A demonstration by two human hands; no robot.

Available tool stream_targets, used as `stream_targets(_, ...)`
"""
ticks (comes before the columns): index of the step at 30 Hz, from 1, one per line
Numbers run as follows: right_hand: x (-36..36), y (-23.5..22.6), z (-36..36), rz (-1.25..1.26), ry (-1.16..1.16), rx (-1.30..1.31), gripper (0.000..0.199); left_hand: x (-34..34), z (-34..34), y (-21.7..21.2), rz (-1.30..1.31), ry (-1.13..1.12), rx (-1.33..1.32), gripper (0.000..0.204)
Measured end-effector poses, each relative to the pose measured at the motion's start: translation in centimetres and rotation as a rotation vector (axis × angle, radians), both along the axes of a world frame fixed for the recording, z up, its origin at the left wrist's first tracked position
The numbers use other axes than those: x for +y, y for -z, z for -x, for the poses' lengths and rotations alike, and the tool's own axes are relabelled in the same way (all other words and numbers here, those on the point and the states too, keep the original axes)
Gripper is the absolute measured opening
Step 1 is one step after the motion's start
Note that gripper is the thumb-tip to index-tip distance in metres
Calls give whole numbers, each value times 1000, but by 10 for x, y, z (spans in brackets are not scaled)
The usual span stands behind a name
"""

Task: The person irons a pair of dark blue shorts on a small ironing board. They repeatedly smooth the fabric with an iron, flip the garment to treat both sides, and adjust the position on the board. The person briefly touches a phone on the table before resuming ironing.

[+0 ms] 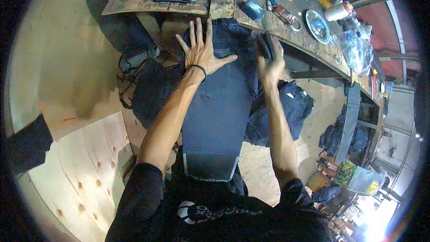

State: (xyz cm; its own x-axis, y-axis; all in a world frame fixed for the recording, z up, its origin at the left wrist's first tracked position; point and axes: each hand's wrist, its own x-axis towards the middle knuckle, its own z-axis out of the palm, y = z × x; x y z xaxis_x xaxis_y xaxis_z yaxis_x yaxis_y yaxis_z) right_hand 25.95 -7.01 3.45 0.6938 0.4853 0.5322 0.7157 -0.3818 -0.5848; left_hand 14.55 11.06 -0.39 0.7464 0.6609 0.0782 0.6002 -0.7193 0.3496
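Note:
A dark blue denim garment (217, 121) stretches from the workbench edge down toward my lap. Pocket-shaped stitching shows on it, and its lower end has pale edges. My left hand (200, 54) is open on its upper part, fingers spread and thumb pointing right; a dark band circles the wrist. Beside the garment's upper right edge, my right hand (272, 62) is raised and blurred by motion. Something dark shows by its fingers, but whether it is held or what it is cannot be made out.
The wooden workbench (298, 40) carries a plate with small blue items (317, 27), tape rolls, a thread cone (339, 11) and a plastic bag (354, 54). Dark clothes (280, 112) are heaped on both sides. Another person (354, 177) is at the lower right. A plywood panel (80, 175) stands left.

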Motion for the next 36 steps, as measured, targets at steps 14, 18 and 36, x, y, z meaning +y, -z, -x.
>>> stream_targets(14, -68, -1, 46, 209, -935, 591, 53, 17, -36, 14, 31, -147, -34, 151)
stream_targets(18, -76, -11, 54, 296, -1013, 845, 60, 17, -37, 9, -24, -111, -68, 145)
stream_targets(36, -82, 7, 122, 488, -1027, 752, 69, 29, -44, 16, -76, 176, -233, 117)
